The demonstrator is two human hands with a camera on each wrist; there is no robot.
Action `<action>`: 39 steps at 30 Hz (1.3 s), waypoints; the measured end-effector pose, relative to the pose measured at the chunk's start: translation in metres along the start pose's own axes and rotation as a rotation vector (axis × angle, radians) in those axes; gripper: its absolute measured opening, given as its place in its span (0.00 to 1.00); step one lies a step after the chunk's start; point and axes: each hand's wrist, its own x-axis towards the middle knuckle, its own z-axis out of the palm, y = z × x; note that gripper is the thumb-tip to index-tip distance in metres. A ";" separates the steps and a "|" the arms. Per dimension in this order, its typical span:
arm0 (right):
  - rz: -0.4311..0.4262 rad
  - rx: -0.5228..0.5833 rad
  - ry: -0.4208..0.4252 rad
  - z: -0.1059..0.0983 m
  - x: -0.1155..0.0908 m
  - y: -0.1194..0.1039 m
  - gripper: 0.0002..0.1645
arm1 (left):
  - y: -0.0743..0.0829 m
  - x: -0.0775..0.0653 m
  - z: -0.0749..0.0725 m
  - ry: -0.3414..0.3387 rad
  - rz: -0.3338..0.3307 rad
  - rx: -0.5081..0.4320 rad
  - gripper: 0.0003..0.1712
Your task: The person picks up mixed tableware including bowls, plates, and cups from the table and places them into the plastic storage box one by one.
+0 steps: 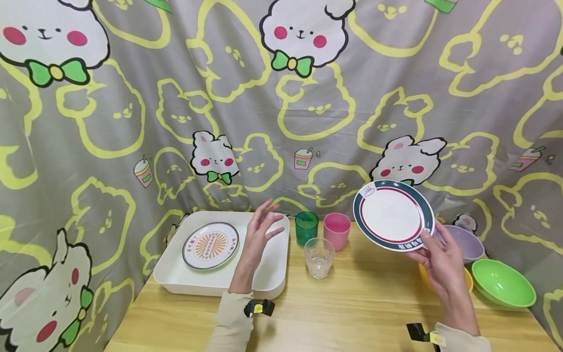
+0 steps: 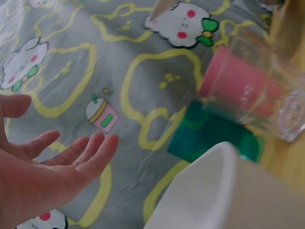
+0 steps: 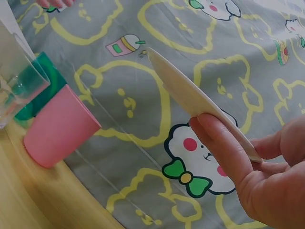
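My right hand [image 1: 445,261] pinches the lower right rim of a white plate [image 1: 391,215] with a dark green band and a red ring, raised and tilted above the table. In the right wrist view the plate [image 3: 200,100] appears edge-on, thumb on one side and fingers on the other. Over the right part of a white tray [image 1: 169,274] my left hand [image 1: 259,234] is raised, fingers spread and holding nothing. Inside that tray lies another plate [image 1: 211,246], white with a dark rim and an orange sunburst print.
Between the hands stand a green cup [image 1: 306,229], a pink cup [image 1: 336,231] and a clear glass [image 1: 318,258]. At the right are a green bowl [image 1: 503,282], a purple bowl [image 1: 466,243] and a yellow bowl [image 1: 468,281], partly hidden by my right hand. A patterned curtain [image 1: 272,112] hangs behind.
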 end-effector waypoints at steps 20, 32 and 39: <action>0.012 -0.065 -0.082 0.021 0.002 0.012 0.45 | -0.015 -0.010 0.024 -0.079 -0.052 -0.032 0.30; 0.029 -0.208 -0.120 0.024 -0.001 0.021 0.44 | -0.022 -0.013 0.039 -0.149 -0.076 0.012 0.34; 0.027 -0.278 -0.162 0.029 -0.001 0.025 0.42 | -0.026 -0.013 0.048 -0.178 -0.106 -0.004 0.34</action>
